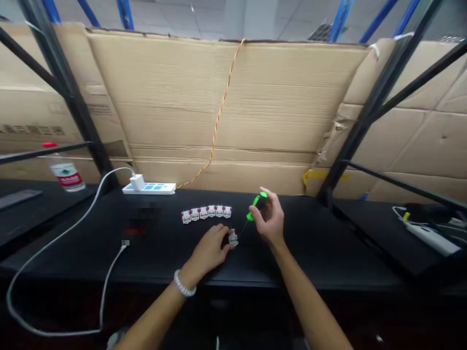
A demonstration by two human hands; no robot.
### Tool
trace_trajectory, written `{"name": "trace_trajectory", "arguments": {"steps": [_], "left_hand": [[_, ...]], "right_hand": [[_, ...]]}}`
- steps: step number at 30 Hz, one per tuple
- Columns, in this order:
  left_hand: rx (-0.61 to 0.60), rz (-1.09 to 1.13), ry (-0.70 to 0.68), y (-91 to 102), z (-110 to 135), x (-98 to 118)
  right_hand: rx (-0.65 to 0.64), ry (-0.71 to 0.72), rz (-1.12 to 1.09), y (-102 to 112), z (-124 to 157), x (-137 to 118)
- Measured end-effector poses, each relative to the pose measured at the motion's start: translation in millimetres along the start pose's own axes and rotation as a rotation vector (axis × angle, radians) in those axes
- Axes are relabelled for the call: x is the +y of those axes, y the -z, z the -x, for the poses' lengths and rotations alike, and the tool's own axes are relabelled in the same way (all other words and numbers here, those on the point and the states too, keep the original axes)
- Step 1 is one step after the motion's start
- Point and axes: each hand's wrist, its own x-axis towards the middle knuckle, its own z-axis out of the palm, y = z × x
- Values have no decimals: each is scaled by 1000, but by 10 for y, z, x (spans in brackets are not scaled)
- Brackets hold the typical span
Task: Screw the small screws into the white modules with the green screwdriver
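Note:
My left hand (211, 248) is closed, its thumb and fingers gripping a small white part (233, 237) by its ends on the black tabletop (299, 262). The part looks like a switch or terminal block; its exact kind is too small to tell. In my right hand (270, 218) is a screwdriver (260, 200) with a green and black handle, held tilted. Its thin shaft slants down left toward the white part; whether the tip touches it I cannot tell. Beyond my left hand, several similar white parts with purple sides (203, 213) stand in a curved row.
A white power strip (155, 188) with a plugged-in charger (137, 182) lies at the back left. Its white cable (54, 243) loops off the table's front edge. Cardboard (273, 112) walls the back between black metal posts. A bottle (67, 172) stands far left; another power strip (434, 238) lies right.

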Motion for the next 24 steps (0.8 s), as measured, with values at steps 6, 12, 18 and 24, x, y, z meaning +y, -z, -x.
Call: {"name": "trace_trajectory", "arguments": {"steps": [6,12,18,24], "left_hand": [[-3,-26,9,10,4,13],[-11,-26,6,6,0,5],[-10,-18,8,14,3,11],[-13,-20,13,25,-3,27]], "right_hand": [[-2,-14,-111,-20,7,27],[24,-3,-157,-37,17,20],[100,-83,-153,-71,-19,-8],[172,-83,-149,-40,-44,-18]]}}
